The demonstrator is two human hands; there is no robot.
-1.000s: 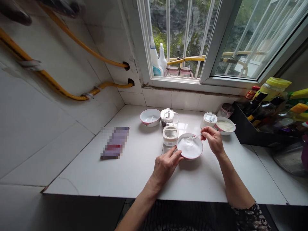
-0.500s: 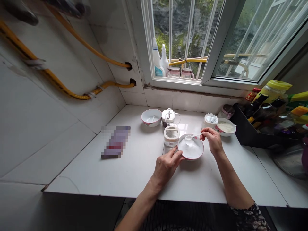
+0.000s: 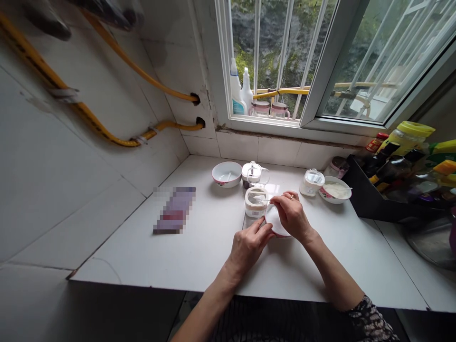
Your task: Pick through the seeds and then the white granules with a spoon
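Note:
My right hand point(image 3: 292, 214) pinches the handle of a white spoon point(image 3: 264, 199), whose bowl end is over the open mouth of a square clear jar point(image 3: 255, 209) with a pale rim. My left hand point(image 3: 252, 242) grips the near left rim of a bowl point(image 3: 277, 232) of white, fine-grained stuff, partly hidden under my right hand. The jar stands just left of this bowl. Behind the jar is a lidded container point(image 3: 251, 173) with dark contents and a clear handle.
A bowl point(image 3: 221, 180) with a white spoon in it stands at the back left. On the right are a white-lidded jar point(image 3: 312, 182), a bowl of pale contents point(image 3: 335, 200) and a black bin point(image 3: 363, 199) of bottles. A blurred-out purple item point(image 3: 175, 211) lies on the left.
My right hand has moved left with the spoon, from above the bowl of white stuff to the square jar. My left hand stays on the bowl.

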